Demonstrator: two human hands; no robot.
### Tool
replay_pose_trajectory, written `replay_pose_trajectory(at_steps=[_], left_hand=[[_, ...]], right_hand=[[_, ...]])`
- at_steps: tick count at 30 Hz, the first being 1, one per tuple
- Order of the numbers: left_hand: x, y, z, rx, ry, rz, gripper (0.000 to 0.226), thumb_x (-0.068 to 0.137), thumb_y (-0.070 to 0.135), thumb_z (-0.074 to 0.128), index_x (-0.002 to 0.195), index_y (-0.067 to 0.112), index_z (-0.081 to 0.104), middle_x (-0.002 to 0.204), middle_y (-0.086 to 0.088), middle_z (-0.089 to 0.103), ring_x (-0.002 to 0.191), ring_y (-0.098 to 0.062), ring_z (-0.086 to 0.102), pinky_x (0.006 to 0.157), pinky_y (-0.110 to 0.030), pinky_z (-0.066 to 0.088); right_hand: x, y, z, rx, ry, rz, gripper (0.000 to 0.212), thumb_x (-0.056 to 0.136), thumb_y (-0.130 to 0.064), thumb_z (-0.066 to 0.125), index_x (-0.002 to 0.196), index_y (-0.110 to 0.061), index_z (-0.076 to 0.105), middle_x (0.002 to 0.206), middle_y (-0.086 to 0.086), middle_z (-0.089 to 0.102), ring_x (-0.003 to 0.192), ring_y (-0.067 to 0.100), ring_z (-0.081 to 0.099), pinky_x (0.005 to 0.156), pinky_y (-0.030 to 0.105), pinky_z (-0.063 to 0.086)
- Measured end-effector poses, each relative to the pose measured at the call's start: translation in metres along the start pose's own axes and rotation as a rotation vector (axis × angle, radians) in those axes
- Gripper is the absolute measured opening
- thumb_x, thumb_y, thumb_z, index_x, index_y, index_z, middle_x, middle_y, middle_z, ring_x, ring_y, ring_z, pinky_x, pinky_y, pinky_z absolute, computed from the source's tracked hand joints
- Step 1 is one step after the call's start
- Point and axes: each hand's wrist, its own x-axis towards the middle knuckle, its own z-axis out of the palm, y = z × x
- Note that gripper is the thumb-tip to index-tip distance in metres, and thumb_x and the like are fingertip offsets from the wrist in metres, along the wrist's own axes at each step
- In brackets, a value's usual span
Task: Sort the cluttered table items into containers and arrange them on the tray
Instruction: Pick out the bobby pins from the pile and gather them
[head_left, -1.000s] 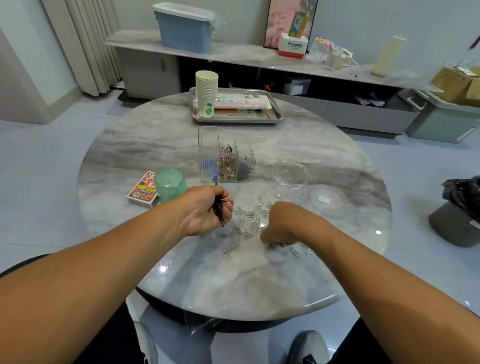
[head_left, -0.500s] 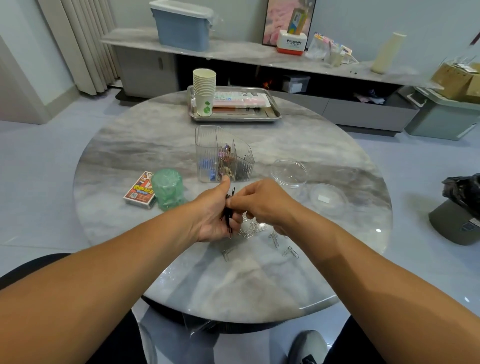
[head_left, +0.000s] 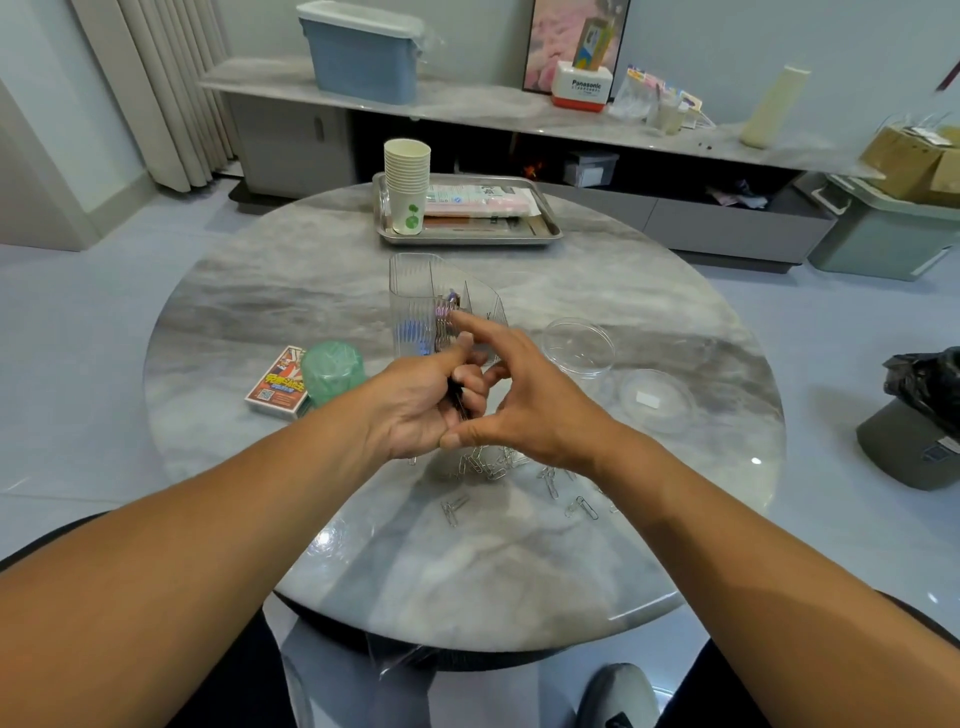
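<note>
My left hand (head_left: 423, 402) curls round a small bunch of thin black pins (head_left: 458, 400) above the round marble table (head_left: 322, 312). Right beside it, my right hand (head_left: 524, 405) has spread, loosely bent fingers that touch the left hand's fingertips; I cannot tell whether it holds anything. Several silver paper clips (head_left: 488, 467) lie scattered on the table under and in front of both hands. Just behind the hands stands a clear divided organizer (head_left: 415, 291) with some clips inside. At the table's far edge a metal tray (head_left: 467, 236) carries a stack of paper cups (head_left: 408, 182) and flat packets.
A clear round jar (head_left: 579, 345) and its lid (head_left: 657, 400) sit to the right of the hands. A green jar (head_left: 332, 369) and a card box (head_left: 278, 384) lie to the left. A sideboard with boxes runs along the back wall.
My right hand left the paper clips on the table, rose to meet the left hand, and has now opened its fingers beside it. The left hand keeps hold of the black pins.
</note>
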Motion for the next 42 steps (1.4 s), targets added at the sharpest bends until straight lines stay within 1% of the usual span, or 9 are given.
replay_pose_trajectory(at_steps=[8,13,17,20,22,25,28,38,42], left_hand=[[-0.010,-0.008,0.000,0.319,-0.048,0.030,0.028,0.104,0.032,0.051,0.084,0.014,0.059,0.061,0.004,0.046,0.050,-0.005,0.053,0.039,-0.018,0.046],[-0.012,-0.009,-0.002,0.351,-0.088,0.020,0.026,0.105,0.011,0.048,0.080,0.009,0.054,0.066,-0.003,0.048,0.055,-0.008,0.052,0.045,-0.019,0.046],[-0.006,-0.008,0.002,0.212,-0.027,0.010,0.025,0.107,0.018,0.044,0.083,0.018,0.050,0.055,0.006,0.035,0.040,-0.005,0.032,0.037,-0.016,0.033],[-0.001,-0.005,0.000,0.310,0.022,0.080,0.019,0.102,0.013,0.050,0.084,0.020,0.050,0.052,0.007,0.028,0.039,-0.005,0.020,0.037,-0.017,0.022],[0.000,-0.008,0.001,0.495,0.013,0.145,0.014,0.096,0.003,0.052,0.093,0.016,0.053,0.061,0.002,0.037,0.041,-0.005,0.021,0.038,-0.018,0.018],[0.000,-0.020,-0.001,0.849,0.043,0.243,0.060,0.084,-0.007,0.062,0.131,0.026,0.047,0.080,-0.006,0.052,0.044,-0.002,0.045,0.039,-0.021,0.030],[0.003,-0.026,-0.005,0.995,0.061,0.290,0.111,0.077,-0.009,0.069,0.160,0.032,0.008,0.088,-0.014,0.062,0.053,0.000,0.063,0.043,-0.018,0.041],[0.007,-0.018,-0.011,1.077,-0.039,0.333,0.122,0.075,-0.010,0.071,0.160,0.035,-0.004,0.120,0.004,0.062,0.063,0.005,0.065,0.052,-0.012,0.045],[0.013,-0.012,-0.014,1.022,-0.026,0.321,0.128,0.072,-0.008,0.079,0.160,0.039,-0.002,0.113,0.003,0.065,0.071,-0.002,0.063,0.053,-0.015,0.047]], right_hand=[[-0.002,0.003,0.007,0.019,-0.009,0.031,0.122,0.061,-0.032,0.097,0.150,-0.060,0.017,0.142,-0.012,0.041,0.110,0.001,0.054,0.097,0.022,0.050],[0.000,0.004,0.004,-0.013,-0.017,0.079,0.098,0.060,-0.035,0.097,0.146,-0.036,0.050,0.123,-0.015,0.064,0.109,-0.004,0.061,0.091,0.014,0.050],[0.002,0.004,-0.001,0.227,-0.073,0.175,0.093,0.072,-0.027,0.090,0.151,-0.030,0.044,0.135,-0.017,0.058,0.120,-0.006,0.058,0.103,0.024,0.050],[0.005,0.001,-0.006,0.460,0.067,0.300,0.061,0.088,-0.038,0.072,0.145,-0.028,0.053,0.129,-0.015,0.065,0.117,0.002,0.063,0.092,0.028,0.056],[0.006,-0.001,-0.011,0.466,0.125,0.378,0.032,0.094,-0.048,0.066,0.117,-0.027,0.072,0.108,-0.011,0.074,0.099,0.006,0.069,0.074,0.024,0.055],[0.006,0.001,-0.010,0.503,0.018,0.489,0.034,0.087,-0.046,0.076,0.097,-0.013,0.077,0.086,-0.001,0.073,0.071,0.009,0.063,0.065,0.025,0.046],[0.007,0.000,-0.008,0.664,0.000,0.546,0.031,0.082,-0.023,0.083,0.100,0.000,0.076,0.077,0.006,0.068,0.059,0.009,0.055,0.056,0.021,0.046],[0.010,-0.001,-0.014,0.771,-0.041,0.503,0.007,0.088,-0.001,0.074,0.094,-0.003,0.071,0.079,0.009,0.071,0.065,0.011,0.067,0.066,0.017,0.059],[0.014,-0.003,-0.008,0.740,0.038,0.426,0.012,0.088,0.004,0.073,0.099,0.001,0.068,0.076,0.008,0.068,0.057,0.010,0.063,0.062,0.019,0.057]])
